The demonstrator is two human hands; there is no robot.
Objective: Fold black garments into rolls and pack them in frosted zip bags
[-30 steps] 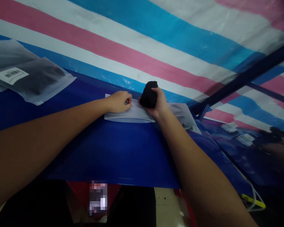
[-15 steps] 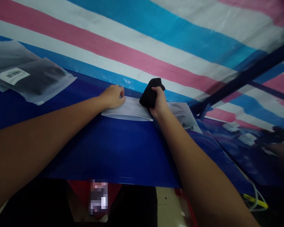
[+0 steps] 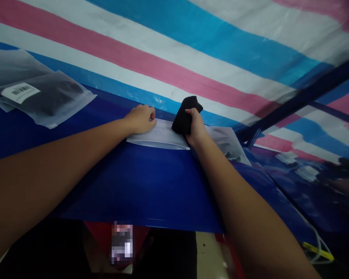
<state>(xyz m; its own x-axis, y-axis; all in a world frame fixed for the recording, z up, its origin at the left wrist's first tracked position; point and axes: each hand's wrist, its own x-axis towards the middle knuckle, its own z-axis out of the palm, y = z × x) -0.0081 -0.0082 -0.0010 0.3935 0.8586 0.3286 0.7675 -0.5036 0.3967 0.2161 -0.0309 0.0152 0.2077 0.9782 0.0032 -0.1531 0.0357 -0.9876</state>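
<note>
My right hand point(image 3: 196, 126) is closed around a folded black cloth item point(image 3: 184, 116), held just over the right end of a flat frosted zip bag point(image 3: 159, 136). That bag lies on the blue tabletop point(image 3: 139, 186) with its open edge toward me. My left hand point(image 3: 141, 118) rests on the bag's left end, its fingers curled; whether they pinch the bag or anything else is hidden. Just right of my right wrist lies another frosted bag point(image 3: 228, 143) with something dark inside, partly covered by the wrist.
Frosted bags with dark contents, one with a barcode label point(image 3: 21, 93), lie at the left. Striped plastic sheeting point(image 3: 163, 50) hangs behind the table. A dark blue bar point(image 3: 296, 99) slants at the right. A yellow-tagged white cord point(image 3: 318, 252) hangs lower right.
Almost nothing differs. The whole view has shifted slightly, and both hands keep their places at the bag, with the black cloth item still in my right hand.
</note>
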